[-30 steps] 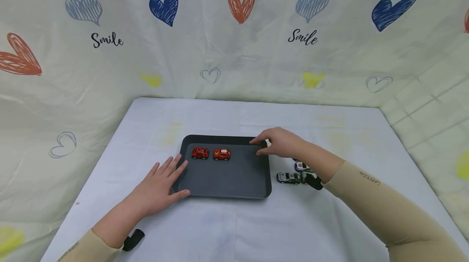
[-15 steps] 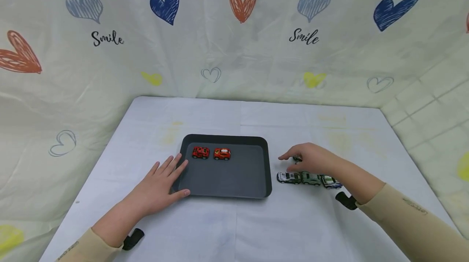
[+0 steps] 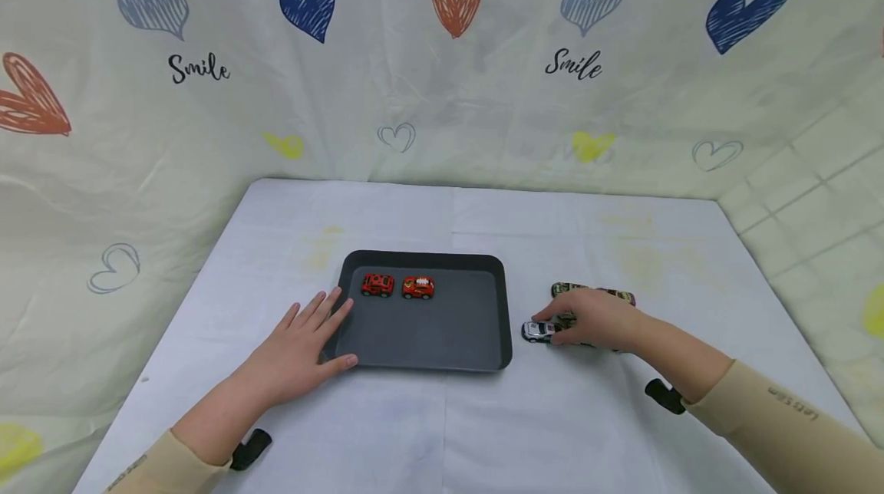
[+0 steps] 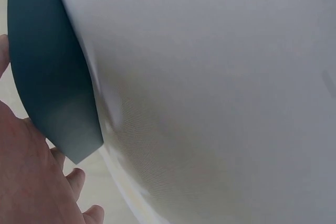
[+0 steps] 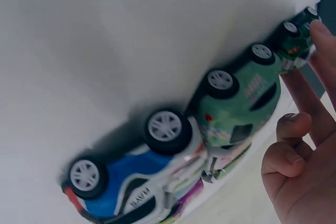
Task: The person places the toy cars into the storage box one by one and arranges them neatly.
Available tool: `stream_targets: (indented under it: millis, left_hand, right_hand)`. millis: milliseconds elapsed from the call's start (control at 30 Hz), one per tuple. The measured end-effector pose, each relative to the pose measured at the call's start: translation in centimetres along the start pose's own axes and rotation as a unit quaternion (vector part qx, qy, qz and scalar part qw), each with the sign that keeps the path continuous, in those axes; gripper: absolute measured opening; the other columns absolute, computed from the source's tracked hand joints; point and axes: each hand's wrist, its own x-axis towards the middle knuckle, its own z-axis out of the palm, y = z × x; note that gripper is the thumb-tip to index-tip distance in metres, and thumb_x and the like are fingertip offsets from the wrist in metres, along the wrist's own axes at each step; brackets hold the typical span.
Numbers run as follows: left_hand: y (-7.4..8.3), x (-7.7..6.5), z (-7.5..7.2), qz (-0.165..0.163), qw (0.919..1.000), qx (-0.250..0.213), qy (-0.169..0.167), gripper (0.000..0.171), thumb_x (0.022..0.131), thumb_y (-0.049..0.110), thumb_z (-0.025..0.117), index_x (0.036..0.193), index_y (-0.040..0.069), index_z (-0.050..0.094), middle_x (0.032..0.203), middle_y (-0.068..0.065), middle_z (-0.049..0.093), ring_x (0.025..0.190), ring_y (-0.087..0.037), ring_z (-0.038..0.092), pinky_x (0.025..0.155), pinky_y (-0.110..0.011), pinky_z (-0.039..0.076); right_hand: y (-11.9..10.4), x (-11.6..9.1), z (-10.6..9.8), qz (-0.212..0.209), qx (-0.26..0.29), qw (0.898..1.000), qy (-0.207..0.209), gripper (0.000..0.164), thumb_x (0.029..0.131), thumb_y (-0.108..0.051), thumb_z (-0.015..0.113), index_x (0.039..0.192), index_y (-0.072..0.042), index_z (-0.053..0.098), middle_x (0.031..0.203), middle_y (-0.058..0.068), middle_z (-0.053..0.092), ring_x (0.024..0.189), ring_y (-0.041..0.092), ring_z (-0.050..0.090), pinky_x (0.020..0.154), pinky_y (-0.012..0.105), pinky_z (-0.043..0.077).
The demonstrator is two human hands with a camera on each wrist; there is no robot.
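Observation:
My left hand (image 3: 290,356) lies with straight, spread fingers at the left rim of a dark grey tray (image 3: 428,340). Two red toy cars, a spotted one (image 3: 377,284) and one with a white top (image 3: 417,287), stand side by side in the tray's upper left. To the right of the tray, my right hand (image 3: 601,317) pinches a silver toy car (image 3: 536,331) between thumb and forefinger. The right wrist view shows that car's dark green side (image 5: 294,47), with a pale green toy car (image 5: 241,98) and a blue-and-white one (image 5: 136,182) lined up behind it.
Farther back, more toy cars (image 3: 621,297) stand in a row, partly hidden by the right hand. A white cloth (image 3: 442,433) covers the table. Behind it hangs a backdrop (image 3: 497,110) printed with hearts.
My right hand has drawn back from the tray's upper right corner to the cars on the right and now holds the silver toy car. The left hand stays at the tray.

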Motion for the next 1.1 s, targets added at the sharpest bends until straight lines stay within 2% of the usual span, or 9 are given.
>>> stream_targets:
  millis: [133, 367, 600, 867, 1100]
  left_hand:
    - [0.0, 0.0, -0.1, 0.000, 1.0000, 0.000, -0.004, 0.091, 0.091, 0.074, 0.045, 0.160, 0.019, 0.022, 0.166, -0.006, 0.011, 0.151, -0.033, 0.012, 0.119, -0.058, 0.009]
    - [0.0, 0.0, -0.1, 0.001, 1.0000, 0.003, -0.003, 0.089, 0.092, 0.071, 0.049, 0.159, 0.019, 0.023, 0.166, -0.006, 0.012, 0.151, -0.033, 0.013, 0.119, -0.058, 0.010]
    - [0.0, 0.0, -0.1, 0.003, 1.0000, 0.002, -0.002, 0.089, 0.092, 0.071, 0.049, 0.159, 0.019, 0.023, 0.166, -0.005, 0.011, 0.151, -0.033, 0.012, 0.119, -0.058, 0.010]
    - [-0.1, 0.0, -0.1, 0.006, 1.0000, 0.003, 0.001, 0.090, 0.091, 0.073, 0.045, 0.159, 0.019, 0.023, 0.166, -0.006, 0.011, 0.151, -0.033, 0.013, 0.119, -0.059, 0.010]
    - [0.0, -0.1, -0.1, 0.006, 1.0000, 0.005, -0.003, 0.089, 0.092, 0.071, 0.048, 0.159, 0.018, 0.024, 0.166, -0.006, 0.011, 0.151, -0.033, 0.012, 0.119, -0.059, 0.011]
  right_hand:
    - [0.2, 0.0, 0.6, -0.009, -0.013, 1.000, 0.008, 0.039, 0.083, -0.026, 0.081, 0.121, -0.028, 0.073, 0.120, -0.005, 0.068, 0.118, 0.024, 0.060, 0.092, 0.044, 0.052]
    - [0.2, 0.0, 0.7, -0.010, -0.021, 1.000, 0.016, 0.037, 0.085, -0.024, 0.080, 0.121, -0.027, 0.073, 0.118, -0.007, 0.069, 0.115, 0.022, 0.062, 0.091, 0.042, 0.053]
    - [-0.1, -0.1, -0.5, -0.011, -0.016, 0.999, 0.038, 0.037, 0.086, -0.021, 0.078, 0.122, -0.027, 0.073, 0.117, -0.006, 0.069, 0.112, 0.022, 0.063, 0.087, 0.042, 0.053]
    - [-0.6, 0.1, -1.5, -0.031, -0.014, 0.998, 0.057, 0.036, 0.088, -0.019, 0.076, 0.124, -0.024, 0.072, 0.122, 0.000, 0.069, 0.118, 0.028, 0.061, 0.095, 0.048, 0.051]
    - [-1.8, 1.3, -2.4, -0.045, -0.013, 0.996, 0.075, 0.038, 0.088, -0.021, 0.077, 0.125, -0.025, 0.071, 0.123, -0.002, 0.068, 0.116, 0.025, 0.062, 0.094, 0.046, 0.052]
